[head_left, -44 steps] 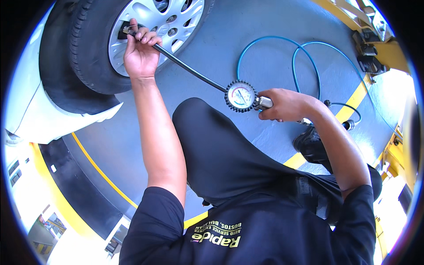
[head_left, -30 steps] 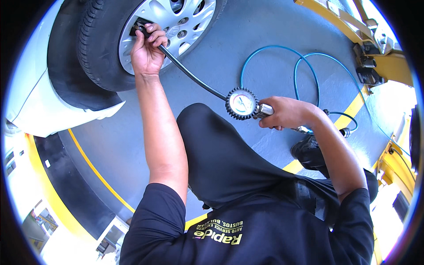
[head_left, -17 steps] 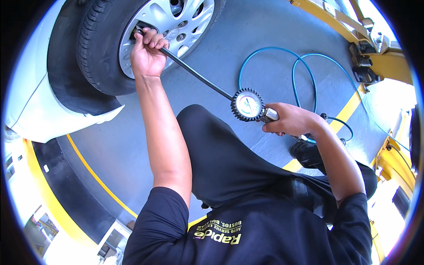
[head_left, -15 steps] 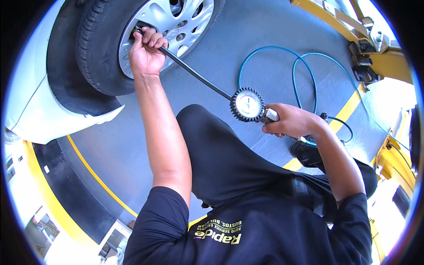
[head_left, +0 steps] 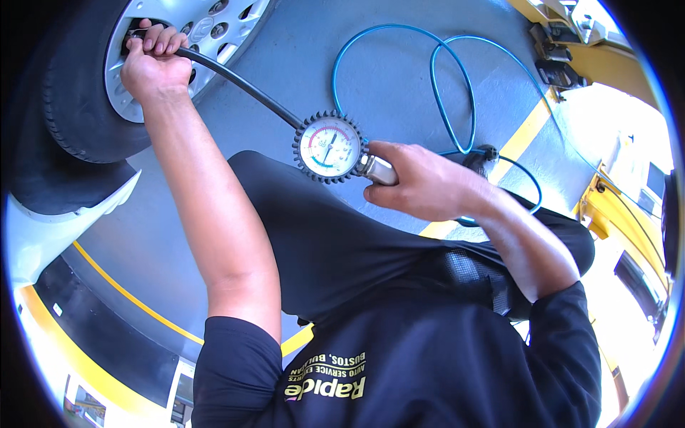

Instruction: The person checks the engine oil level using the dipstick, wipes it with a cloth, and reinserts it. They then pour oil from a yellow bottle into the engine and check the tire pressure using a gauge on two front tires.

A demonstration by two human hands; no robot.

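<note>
My left hand (head_left: 158, 63) is closed on the end of a black inflator hose (head_left: 239, 82), pressed up to the silver wheel (head_left: 207, 21) of a car. The hose's tip and the tire valve are hidden behind my fingers. My right hand (head_left: 428, 180) grips the metal handle of a tire inflator, whose round dial gauge (head_left: 330, 146) has a black toothed rubber rim and faces up at me. Between the two hands the hose runs in a slight curve. The black tire (head_left: 85, 93) surrounds the wheel on the left.
A blue air hose (head_left: 407, 27) lies looped on the grey floor (head_left: 300, 43) beyond the gauge. Yellow lift arms (head_left: 606, 64) stand at the far right. A white car body panel (head_left: 43, 239) juts in at the left. My bent knee (head_left: 264, 178) is below the gauge.
My view has shifted to the right, so wheel, hands and hoses sit further left and higher. The gauge is now nearer, its dial and needle clearer. Both hands keep their hold.
</note>
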